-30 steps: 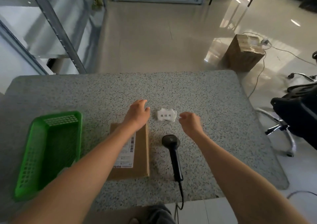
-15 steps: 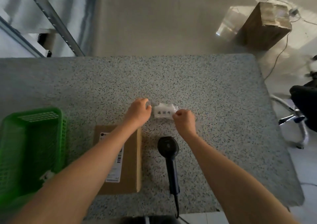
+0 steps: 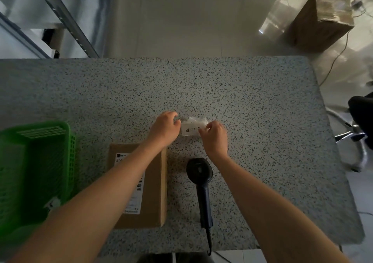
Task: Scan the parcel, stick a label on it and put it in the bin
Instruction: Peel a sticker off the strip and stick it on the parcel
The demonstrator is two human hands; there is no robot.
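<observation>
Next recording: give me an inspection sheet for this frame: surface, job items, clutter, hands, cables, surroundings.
Surface: speckled grey table, intact.
Job items: brown parcel flat, shipping label up; black scanner lying beside it; white labels beyond them; green bin at left edge.
Clutter: nothing seen.
Hands: left hand and right hand both at the labels, right pinching one.
Cables: scanner cable runs off near edge; floor wire.
Surroundings: cardboard box on floor, chair right.

Upper half of the desk (image 3: 201, 85) lies open. Lower centre, parcel (image 3: 155, 182) and scanner (image 3: 199, 174) leave a narrow lane between; basket (image 3: 68, 162) blocks lower left.
</observation>
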